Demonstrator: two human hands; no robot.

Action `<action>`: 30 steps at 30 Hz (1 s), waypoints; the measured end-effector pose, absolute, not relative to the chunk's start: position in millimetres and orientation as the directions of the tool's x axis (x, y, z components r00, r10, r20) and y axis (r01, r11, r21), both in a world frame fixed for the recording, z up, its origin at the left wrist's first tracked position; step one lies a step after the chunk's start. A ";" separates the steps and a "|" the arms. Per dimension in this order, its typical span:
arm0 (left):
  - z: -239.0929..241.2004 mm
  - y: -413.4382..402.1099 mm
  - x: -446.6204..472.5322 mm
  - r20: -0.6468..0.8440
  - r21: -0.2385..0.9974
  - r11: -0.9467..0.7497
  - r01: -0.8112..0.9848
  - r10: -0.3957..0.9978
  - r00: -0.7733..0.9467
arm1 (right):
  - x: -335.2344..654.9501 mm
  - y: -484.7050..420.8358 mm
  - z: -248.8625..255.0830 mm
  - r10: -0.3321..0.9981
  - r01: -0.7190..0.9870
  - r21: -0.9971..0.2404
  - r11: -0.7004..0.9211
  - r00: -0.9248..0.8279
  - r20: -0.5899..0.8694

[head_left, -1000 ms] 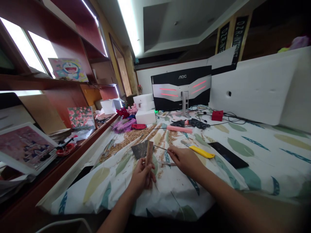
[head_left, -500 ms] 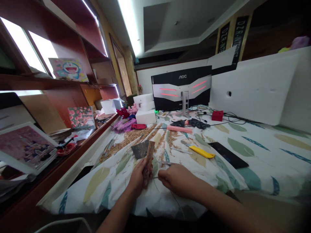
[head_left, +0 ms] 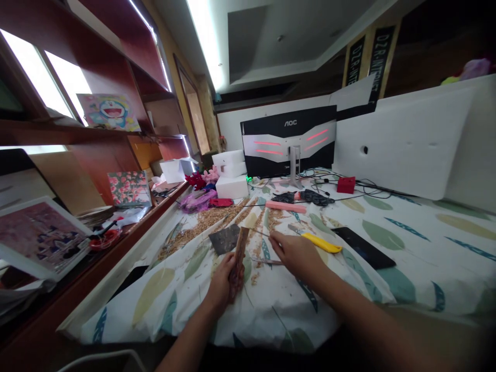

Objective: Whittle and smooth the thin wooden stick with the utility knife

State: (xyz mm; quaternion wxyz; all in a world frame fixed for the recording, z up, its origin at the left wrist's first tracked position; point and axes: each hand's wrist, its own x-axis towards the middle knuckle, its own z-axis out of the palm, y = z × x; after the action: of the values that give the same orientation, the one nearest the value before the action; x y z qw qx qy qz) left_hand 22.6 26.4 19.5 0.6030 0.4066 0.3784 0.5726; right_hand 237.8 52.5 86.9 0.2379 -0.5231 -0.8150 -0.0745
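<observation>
My left hand point(head_left: 225, 279) is closed around a long brown piece of wood point(head_left: 241, 248) that looks carved and stands tilted upward. In my right hand point(head_left: 291, 251) is a thin, slender tool point(head_left: 258, 232), its tip pointing left toward the wood's upper end; whether the two touch I cannot tell. Behind the wood lies a dark grey square sheet point(head_left: 223, 239). Another thin tool point(head_left: 265, 261) rests on the cloth just below my right hand. A yellow-handled cutting tool point(head_left: 321, 243) lies beyond my right wrist.
Wood shavings point(head_left: 211, 219) are strewn over the leaf-patterned cloth point(head_left: 155, 305). A pink bar point(head_left: 285, 206), a black flat slab point(head_left: 364, 247) and a red box point(head_left: 346, 185) lie farther back. An AOC monitor point(head_left: 290, 124) and white foam blocks point(head_left: 232, 187) stand behind.
My right hand has moved up and away to the right, with the thin tool now near the wood's upper end. My left hand keeps the wood nearly in place.
</observation>
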 end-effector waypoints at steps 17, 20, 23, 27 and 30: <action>18.4 30.6 16.1 0.033 0.879 0.002 -0.478 0.997 0.066 | 209.7 4.1 77.5 0.613 0.601 -0.118 0.790 -0.772 0.170; 16.9 31.1 16.2 0.039 0.883 0.000 -0.470 0.997 0.073 | 215.0 15.7 76.8 0.667 0.667 -0.098 0.739 -0.704 0.241; 14.9 31.4 16.5 0.043 0.889 -0.001 -0.457 0.996 0.081 | 224.4 32.9 78.0 0.729 0.750 -0.093 0.655 -0.594 0.341; 12.9 31.2 17.3 0.036 0.901 0.011 -0.435 0.994 0.099 | 239.4 50.9 83.3 0.776 0.860 -0.130 0.494 -0.369 0.511; 12.2 31.3 17.9 0.035 0.904 0.011 -0.427 0.994 0.099 | 242.7 53.0 84.3 0.747 0.864 -0.144 0.483 -0.320 0.583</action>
State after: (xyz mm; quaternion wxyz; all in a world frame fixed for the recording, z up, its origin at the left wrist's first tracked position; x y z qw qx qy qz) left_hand 17.9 31.3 12.2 0.6198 0.4070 0.3486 0.5734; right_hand 242.7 53.0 84.3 0.3013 -0.4992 -0.8066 -0.0970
